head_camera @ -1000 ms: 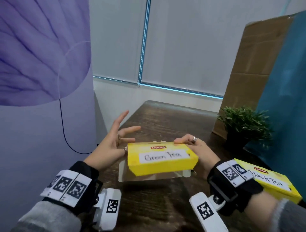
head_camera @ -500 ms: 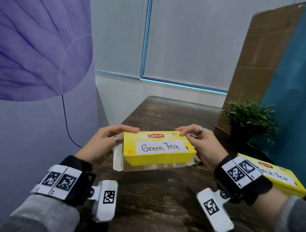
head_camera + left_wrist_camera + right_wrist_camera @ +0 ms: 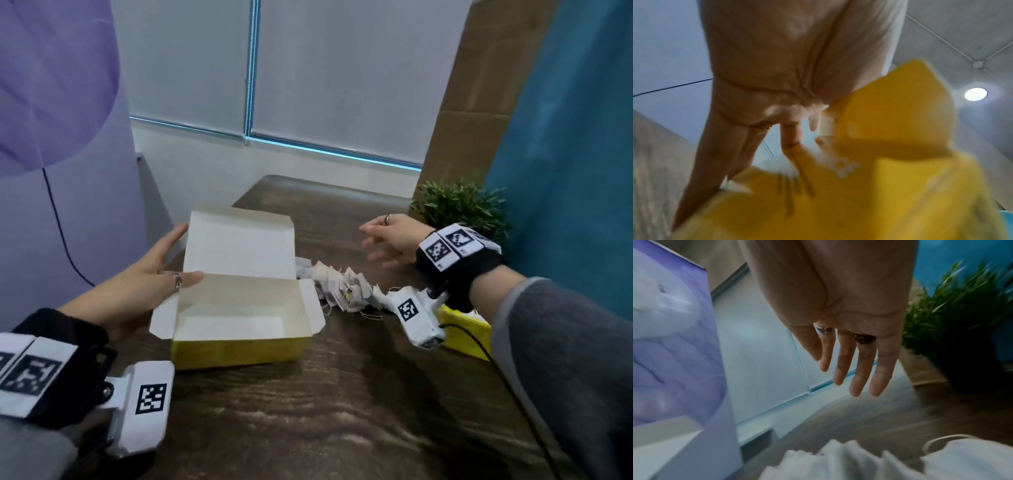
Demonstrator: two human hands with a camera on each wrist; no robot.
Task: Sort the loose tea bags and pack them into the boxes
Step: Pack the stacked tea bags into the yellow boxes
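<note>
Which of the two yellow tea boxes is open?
The yellow box by the left hand, lid flipped back, inside empty. The other yellow box, under the right wrist, is mostly hidden.

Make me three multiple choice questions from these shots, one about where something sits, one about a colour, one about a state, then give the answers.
1. Where does the pile of tea bags lie?
A. inside the open box
B. on the table right of the open box
C. in the right hand

2. What colour is the outside of the open box?
A. yellow
B. red
C. green

3. How is the right hand?
A. gripping a tea bag
B. closed in a fist
C. open, holding nothing

Answers: B, the bags rest on the dark table beside the box; A, its front wall is yellow; C, the right wrist view shows straight, empty fingers.
</note>
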